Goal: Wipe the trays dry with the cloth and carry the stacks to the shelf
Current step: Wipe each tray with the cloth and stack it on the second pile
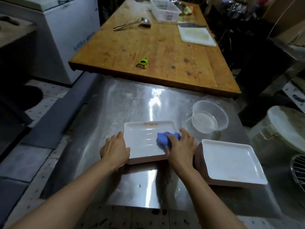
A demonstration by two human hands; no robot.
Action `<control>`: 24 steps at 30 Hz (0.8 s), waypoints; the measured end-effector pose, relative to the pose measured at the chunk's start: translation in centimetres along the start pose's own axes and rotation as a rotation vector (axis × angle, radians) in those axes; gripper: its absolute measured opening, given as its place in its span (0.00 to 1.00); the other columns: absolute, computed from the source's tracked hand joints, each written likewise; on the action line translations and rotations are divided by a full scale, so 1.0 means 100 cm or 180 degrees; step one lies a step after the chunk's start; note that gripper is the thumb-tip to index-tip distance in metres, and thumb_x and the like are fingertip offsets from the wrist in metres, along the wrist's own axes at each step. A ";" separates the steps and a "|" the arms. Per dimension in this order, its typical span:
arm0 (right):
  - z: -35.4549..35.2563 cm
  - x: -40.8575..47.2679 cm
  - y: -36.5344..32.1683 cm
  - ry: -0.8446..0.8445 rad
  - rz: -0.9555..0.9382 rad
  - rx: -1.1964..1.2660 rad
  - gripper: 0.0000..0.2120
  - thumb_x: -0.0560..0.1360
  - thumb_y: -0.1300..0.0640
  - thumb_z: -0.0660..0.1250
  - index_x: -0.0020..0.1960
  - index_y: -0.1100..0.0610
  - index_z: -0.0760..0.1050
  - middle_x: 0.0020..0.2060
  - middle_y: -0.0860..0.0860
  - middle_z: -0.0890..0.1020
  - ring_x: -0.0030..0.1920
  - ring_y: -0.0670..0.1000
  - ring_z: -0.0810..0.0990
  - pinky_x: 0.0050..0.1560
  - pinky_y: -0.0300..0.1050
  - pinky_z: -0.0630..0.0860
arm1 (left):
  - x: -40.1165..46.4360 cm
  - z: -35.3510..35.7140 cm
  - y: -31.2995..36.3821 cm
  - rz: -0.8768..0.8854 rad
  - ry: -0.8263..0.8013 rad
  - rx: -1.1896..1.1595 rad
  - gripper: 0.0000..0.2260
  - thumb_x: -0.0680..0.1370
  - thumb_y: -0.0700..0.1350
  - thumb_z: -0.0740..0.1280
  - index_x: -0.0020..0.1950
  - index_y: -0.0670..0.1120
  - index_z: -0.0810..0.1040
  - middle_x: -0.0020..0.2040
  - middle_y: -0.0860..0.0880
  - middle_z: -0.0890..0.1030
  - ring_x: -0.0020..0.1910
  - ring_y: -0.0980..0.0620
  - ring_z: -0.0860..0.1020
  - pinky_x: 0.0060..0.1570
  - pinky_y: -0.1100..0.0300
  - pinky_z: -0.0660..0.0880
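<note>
Both hands work one tray [145, 139]: my left hand [115, 150] grips its edge, my right hand [180, 146] presses the cloth [163, 138] down with curled fingers.

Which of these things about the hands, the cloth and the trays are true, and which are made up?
1. The right hand presses a blue cloth onto the white tray. True.
2. The left hand holds the green peeler. False: the peeler lies alone on the wooden table; the left hand grips the tray's edge.
3. A stack of trays sits to the right of the tray being wiped. True.
4. The clear plastic bowl stands on the wooden table. False: it stands on the steel counter.
5. A ladle lies on the wooden table. True.
</note>
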State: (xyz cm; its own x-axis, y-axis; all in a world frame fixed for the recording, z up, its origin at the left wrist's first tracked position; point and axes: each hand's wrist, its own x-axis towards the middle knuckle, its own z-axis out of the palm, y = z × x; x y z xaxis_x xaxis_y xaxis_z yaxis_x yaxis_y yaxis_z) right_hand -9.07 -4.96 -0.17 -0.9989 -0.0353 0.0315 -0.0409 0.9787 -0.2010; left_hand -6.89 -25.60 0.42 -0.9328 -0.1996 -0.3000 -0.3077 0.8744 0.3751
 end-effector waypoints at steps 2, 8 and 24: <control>0.006 0.000 0.001 -0.0064 0.0033 0.0217 0.16 0.79 0.55 0.58 0.66 0.54 0.71 0.64 0.54 0.67 0.63 0.54 0.66 0.52 0.38 0.59 | 0.004 0.002 0.000 0.0004 -0.0072 -0.0044 0.21 0.75 0.45 0.62 0.67 0.45 0.65 0.61 0.45 0.74 0.58 0.44 0.73 0.51 0.51 0.72; 0.009 0.031 -0.014 0.0167 0.0407 0.0907 0.06 0.78 0.59 0.57 0.52 0.60 0.69 0.53 0.58 0.73 0.43 0.51 0.72 0.43 0.44 0.63 | 0.008 0.007 -0.001 -0.0040 -0.0114 -0.0359 0.20 0.74 0.41 0.62 0.66 0.46 0.66 0.60 0.45 0.73 0.55 0.44 0.73 0.52 0.52 0.72; 0.031 0.049 -0.088 -0.0357 -0.0494 0.1514 0.14 0.76 0.63 0.60 0.59 0.60 0.77 0.57 0.57 0.71 0.59 0.56 0.71 0.58 0.44 0.68 | 0.006 0.011 -0.006 0.0004 -0.0103 -0.0521 0.25 0.76 0.46 0.65 0.71 0.49 0.61 0.62 0.46 0.69 0.55 0.45 0.74 0.55 0.51 0.74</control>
State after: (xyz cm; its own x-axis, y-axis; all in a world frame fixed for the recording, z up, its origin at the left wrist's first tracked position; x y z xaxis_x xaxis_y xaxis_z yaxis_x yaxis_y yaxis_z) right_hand -13.67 -14.41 -1.28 -0.9755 -0.2199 -0.0038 -0.1691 0.7609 -0.6265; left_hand -7.02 -25.81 -0.93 -0.9276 -0.1818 -0.3265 -0.3353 0.7904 0.5127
